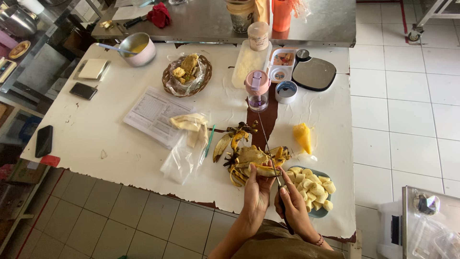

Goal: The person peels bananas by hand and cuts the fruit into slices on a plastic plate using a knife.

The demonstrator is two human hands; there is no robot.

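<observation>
Yellow banana [264,170] sits gripped in my left hand [257,189], fingers curled around it above the peel heap [247,160]. My right hand [293,204] clenches the knife [269,151]. I judge the blade could slip toward my left fingertips, being so close.

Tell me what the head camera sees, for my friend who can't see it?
A left hand holds a banana while the right hand cuts it with a knife, above peels and a plate of banana chunks on a white table.
</observation>
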